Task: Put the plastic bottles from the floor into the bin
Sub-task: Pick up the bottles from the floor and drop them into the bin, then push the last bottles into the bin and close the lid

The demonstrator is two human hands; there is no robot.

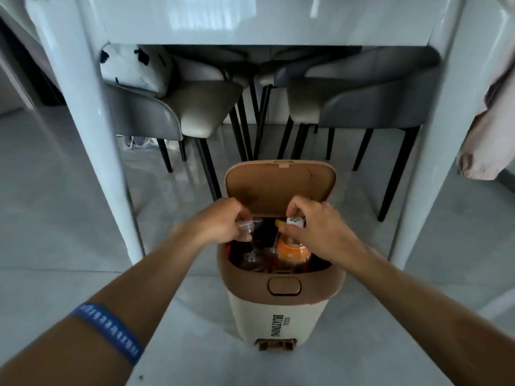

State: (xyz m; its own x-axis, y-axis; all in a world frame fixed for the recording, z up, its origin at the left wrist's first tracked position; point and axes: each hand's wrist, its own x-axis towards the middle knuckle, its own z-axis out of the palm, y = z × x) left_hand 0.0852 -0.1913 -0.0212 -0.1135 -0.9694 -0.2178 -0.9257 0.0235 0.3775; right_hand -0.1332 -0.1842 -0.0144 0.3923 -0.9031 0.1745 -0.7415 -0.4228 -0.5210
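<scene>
Plastic bottles stand inside the cream pedal bin with brown rim (278,313), marked "HUAYNONG", lid raised. Left hand (223,222) grips a clear bottle with clear cap (246,228) on the left; right hand (317,228) pinches an orange-labelled bottle with white cap (292,250). White glossy table (250,20) beyond.

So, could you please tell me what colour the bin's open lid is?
Tan brown; the lid shows best in the head view.
</scene>
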